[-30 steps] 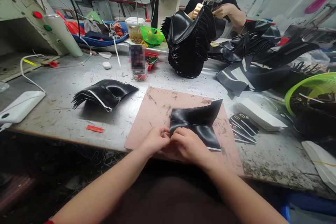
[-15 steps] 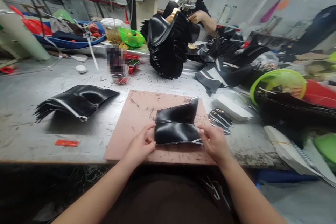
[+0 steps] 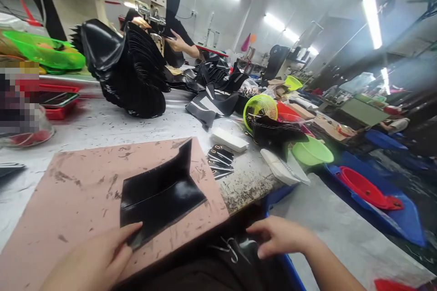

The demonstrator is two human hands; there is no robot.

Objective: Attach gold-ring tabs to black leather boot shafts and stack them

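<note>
A folded black leather piece [image 3: 160, 200] rests on a pink board [image 3: 82, 182], its far flap standing up at an angle. My left hand [image 3: 95, 254] pinches the near left corner of this leather between thumb and fingers. Away from the leather, past the table's front edge, my right hand [image 3: 283, 236] hangs with thumb and fingers apart, holding nothing. Below it, white strips [image 3: 232, 250] show against the dark area over my lap.
Small black strips with metal rings [image 3: 220, 161] lie right of the board, near a white stack [image 3: 230, 140]. A tall stack of black pieces [image 3: 133, 77] stands behind. Baskets, including a yellow-green one [image 3: 261, 104], crowd the right. Another person's hand [image 3: 179, 42] is at a machine.
My right hand has let go of the leather and moved right, beyond the table edge. My left hand keeps its hold. The view has turned to the right.
</note>
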